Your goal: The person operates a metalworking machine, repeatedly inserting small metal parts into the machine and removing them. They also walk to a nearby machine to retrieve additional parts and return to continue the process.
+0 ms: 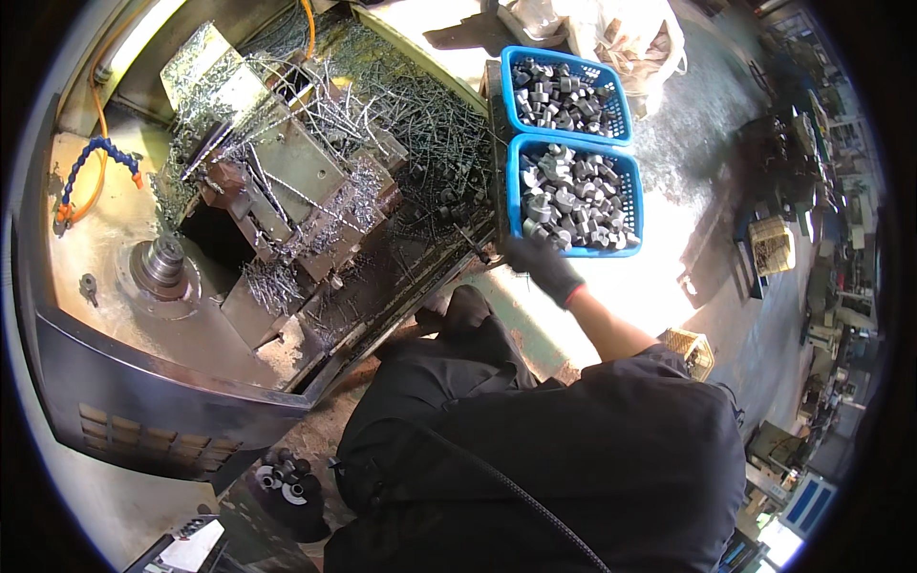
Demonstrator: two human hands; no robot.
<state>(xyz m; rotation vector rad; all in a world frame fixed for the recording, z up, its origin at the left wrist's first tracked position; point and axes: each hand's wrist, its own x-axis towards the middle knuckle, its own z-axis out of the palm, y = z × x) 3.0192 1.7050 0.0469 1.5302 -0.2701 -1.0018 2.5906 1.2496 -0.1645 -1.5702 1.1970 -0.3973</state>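
Note:
My right hand, in a dark glove with a red cuff edge, is at the near left corner of a blue plastic basket full of machined metal parts. Its fingers are blurred, and near them a thin dark rod-like tool lies across the lathe's edge; whether the hand touches it I cannot tell. A second blue basket of similar parts stands beyond the first. My left hand is out of view. To the left is the open lathe, with its spindle chuck and turret tangled in metal shavings.
Long steel shavings cover the chip tray. A blue segmented coolant hose with an orange nozzle hangs at the lathe wall. White sacks stand behind the baskets. Ring-shaped metal parts sit by the machine's lower front. A yellow crate stands behind my right arm.

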